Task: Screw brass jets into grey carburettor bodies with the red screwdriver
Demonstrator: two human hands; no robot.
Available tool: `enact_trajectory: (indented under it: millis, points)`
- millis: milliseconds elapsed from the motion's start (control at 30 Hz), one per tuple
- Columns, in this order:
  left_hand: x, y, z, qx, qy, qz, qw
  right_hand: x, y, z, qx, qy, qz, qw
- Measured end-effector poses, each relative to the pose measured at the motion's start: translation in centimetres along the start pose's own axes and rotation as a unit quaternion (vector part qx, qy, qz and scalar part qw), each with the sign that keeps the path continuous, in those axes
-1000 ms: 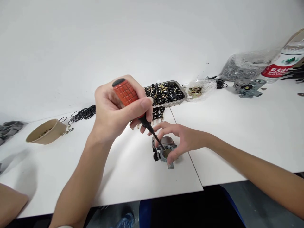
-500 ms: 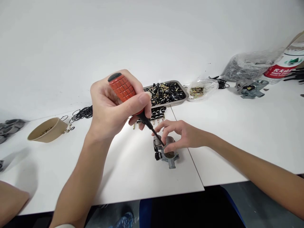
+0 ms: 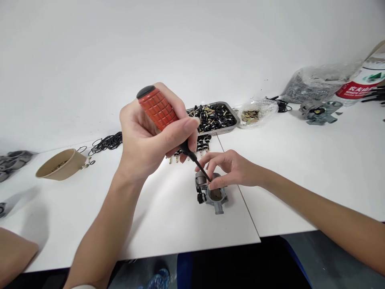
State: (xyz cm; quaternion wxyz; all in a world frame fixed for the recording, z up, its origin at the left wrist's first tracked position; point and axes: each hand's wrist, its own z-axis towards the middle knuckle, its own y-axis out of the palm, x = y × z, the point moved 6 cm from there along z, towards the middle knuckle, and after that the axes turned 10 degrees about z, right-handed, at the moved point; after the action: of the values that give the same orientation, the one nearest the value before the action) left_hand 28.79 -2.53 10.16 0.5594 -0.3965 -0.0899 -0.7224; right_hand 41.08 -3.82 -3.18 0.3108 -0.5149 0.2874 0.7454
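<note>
My left hand [image 3: 156,132] is wrapped round the red and black handle of a screwdriver [image 3: 158,108]. Its dark shaft slants down to the right, and the tip meets the top of a grey metal carburetor [image 3: 218,205] that stands on the white table. My right hand [image 3: 231,168] reaches in from the right, its thumb and fingers closed round the spot at the screwdriver's tip, against the carburetor. Whatever small part lies between those fingers is hidden. A black knob [image 3: 201,198] sits on the carburetor's left side.
Behind are a metal tray [image 3: 224,130] of black and brass parts, a plastic bag [image 3: 260,112] of brass pieces and another carburetor [image 3: 320,112]. A tan bowl [image 3: 70,164] and black rings [image 3: 108,144] lie left. Someone's arm [image 3: 15,251] shows lower left.
My left hand and the screwdriver have shifted slightly right and up. My right fingertips have moved up a little, uncovering more of the carburetor's round opening.
</note>
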Motion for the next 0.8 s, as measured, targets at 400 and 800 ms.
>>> enact_trajectory:
  millis: [400, 800]
  points:
    - [-0.4, -0.5, 0.0, -0.023, 0.021, -0.007, 0.999, 0.1, 0.0, -0.4, -0.093, 0.061, -0.088, 0.99]
    - [-0.5, 0.4, -0.2, -0.023, -0.014, 0.0, 1.0, 1.1, 2.6, -1.2, -0.179, 0.042, -0.268, 0.946]
